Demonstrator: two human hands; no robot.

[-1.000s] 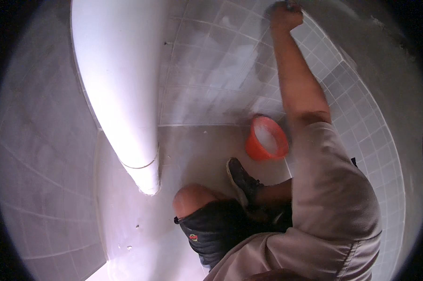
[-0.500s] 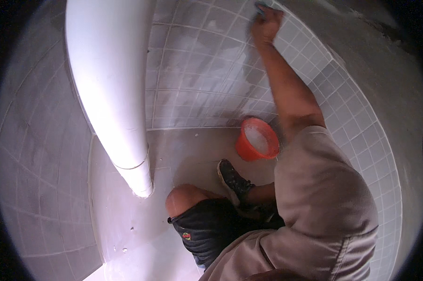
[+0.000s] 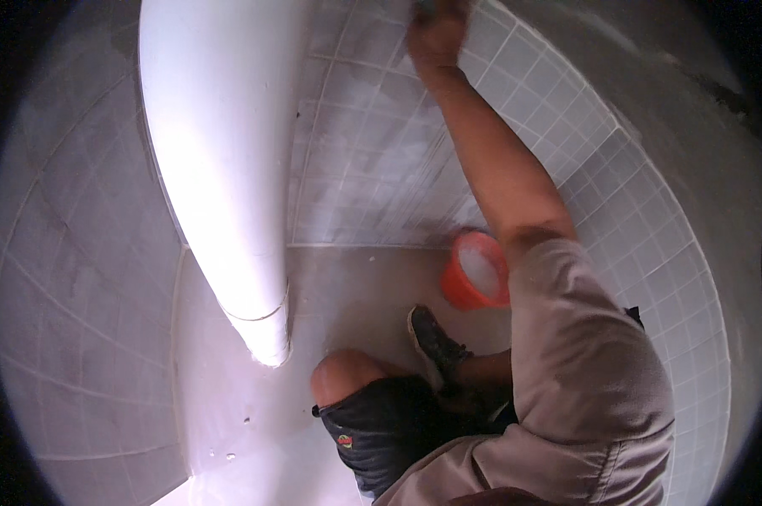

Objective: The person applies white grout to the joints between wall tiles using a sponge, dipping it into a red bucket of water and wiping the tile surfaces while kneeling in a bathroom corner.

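My right hand (image 3: 438,40) is stretched up to the tiled wall (image 3: 372,118), near the top edge of the picture. Its fingers are closed around a small bluish thing, mostly hidden and blurred, whose kind I cannot make out. The grey tiles below the hand carry whitish smears and darker wet-looking streaks. An orange-red bucket (image 3: 457,282) with whitish, cloudy contents stands on the floor at the foot of that wall, below my right forearm. My left hand is out of sight.
A thick white pipe (image 3: 221,169) rises from the floor on the left. Another tiled wall (image 3: 69,295) lies beyond it. My bent knee (image 3: 343,377) and dark shoe (image 3: 432,341) are on the light floor (image 3: 221,396), where small crumbs lie. Grey unfinished surface borders the tiles at right.
My right hand has moved left along the wall, still closed on the bluish thing. The view has shifted slightly, so the pipe and bucket appear farther right and lower.
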